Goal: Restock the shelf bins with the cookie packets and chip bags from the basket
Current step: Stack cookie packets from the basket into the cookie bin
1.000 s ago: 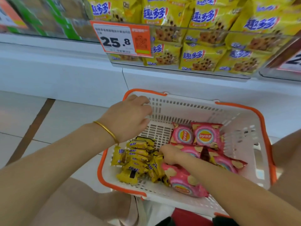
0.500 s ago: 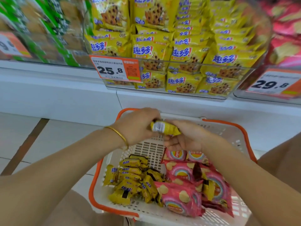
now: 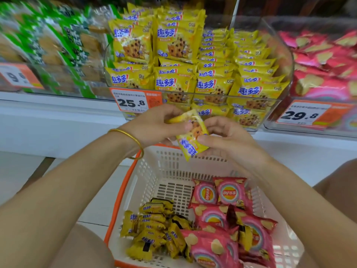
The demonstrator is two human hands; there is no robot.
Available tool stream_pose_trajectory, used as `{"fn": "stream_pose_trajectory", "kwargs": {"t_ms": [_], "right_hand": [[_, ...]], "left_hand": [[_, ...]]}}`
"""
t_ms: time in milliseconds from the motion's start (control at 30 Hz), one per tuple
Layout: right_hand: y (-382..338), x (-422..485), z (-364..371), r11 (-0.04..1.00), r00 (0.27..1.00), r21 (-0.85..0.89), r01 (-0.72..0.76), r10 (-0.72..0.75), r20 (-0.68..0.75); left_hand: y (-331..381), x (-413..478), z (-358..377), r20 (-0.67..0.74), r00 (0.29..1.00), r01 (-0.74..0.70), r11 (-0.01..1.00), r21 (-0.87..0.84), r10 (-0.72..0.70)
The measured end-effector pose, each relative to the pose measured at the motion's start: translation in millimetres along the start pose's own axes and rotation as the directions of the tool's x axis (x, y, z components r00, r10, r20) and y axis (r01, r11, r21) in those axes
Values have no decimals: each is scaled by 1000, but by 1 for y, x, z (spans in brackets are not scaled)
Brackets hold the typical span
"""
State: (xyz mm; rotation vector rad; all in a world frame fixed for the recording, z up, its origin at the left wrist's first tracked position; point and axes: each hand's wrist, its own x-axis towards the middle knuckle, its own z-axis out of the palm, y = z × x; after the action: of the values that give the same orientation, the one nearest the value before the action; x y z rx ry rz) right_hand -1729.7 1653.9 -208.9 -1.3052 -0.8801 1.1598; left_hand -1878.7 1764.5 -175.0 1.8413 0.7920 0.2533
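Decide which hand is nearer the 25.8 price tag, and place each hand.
Left. The left hand sits just below the 25.8 price tag; the right hand is farther, lower right of it. Both hold a cookie packet.

Forearms reaching forward, left hand and right hand close together, fingers pinching

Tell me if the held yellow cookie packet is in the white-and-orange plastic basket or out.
Out. The left hand and right hand pinch the yellow cookie packet above the far rim of the white-and-orange plastic basket.
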Motion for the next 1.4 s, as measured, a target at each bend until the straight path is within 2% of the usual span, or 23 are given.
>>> {"fn": "stream_pose_trajectory", "kwargs": {"t_ms": [67,100,200,267,333,400,433,500,567,600,633,667,733,800,967,1000,1100,1133,1267,1400], "right_hand": [[-6,0,4,993,1000,122,3,-1,-23],[-9,0,5,992,1000,124,10,-7,-22],[-25,2,8,978,989,-165,124,-136,-63],[-43,6,10,936,956,-237,262,-285,-68],[-64,12,12,889,927,-277,366,-375,20],[-84,20,14,784,896,-438,439,-416,154],[-94,24,14,720,882,-516,463,-430,191],[-110,36,12,629,851,-609,483,-502,157],[-119,52,10,600,795,-644,474,-606,20],[-121,61,11,589,767,-667,457,-640,-39],[-122,70,13,571,749,-696,436,-659,-72],[-120,79,16,549,744,-726,413,-663,-78],[-112,94,21,478,740,-789,385,-671,-45],[-106,103,25,378,701,-840,389,-713,3],[-102,113,29,179,648,-926,331,-757,86],[-104,113,27,164,652,-929,332,-752,100],[-110,113,20,281,680,-868,409,-728,85],[-110,112,19,290,690,-862,416,-718,91],[-107,112,23,214,708,-894,393,-691,146],[-107,103,17,214,691,-902,374,-713,118]], "left_hand": [[6,0,-1,-20,1000,2,994,-106,-5],[10,-1,-2,-25,1000,-8,990,-140,4],[19,-2,-7,-55,996,-77,991,-111,72],[25,-1,-12,-82,985,-157,984,-83,151],[32,-2,-19,-125,970,-223,970,-93,211],[35,-1,-27,-199,940,-298,952,-73,279],[36,0,-30,-249,915,-338,940,-50,316],[38,3,-37,-397,829,-421,907,20,394],[36,8,-47,-576,672,-438,877,199,466],[33,11,-53,-619,589,-397,853,337,519],[28,14,-59,-616,537,-330,816,475,576],[22,17,-63,-580,525,-254,765,592,623],[10,23,-66,-483,564,-140,654,743,670],[4,26,-62,-413,616,-89,580,810,671],[1,30,-58,-378,660,-37,531,846,649],[1,30,-58,-376,662,-38,530,847,648],[0,29,-59,-385,655,-60,552,832,650],[0,29,-59,-386,651,-64,554,830,653],[-2,30,-57,-364,650,-59,522,851,668],[-3,27,-55,-368,644,-76,535,842,670]]}}
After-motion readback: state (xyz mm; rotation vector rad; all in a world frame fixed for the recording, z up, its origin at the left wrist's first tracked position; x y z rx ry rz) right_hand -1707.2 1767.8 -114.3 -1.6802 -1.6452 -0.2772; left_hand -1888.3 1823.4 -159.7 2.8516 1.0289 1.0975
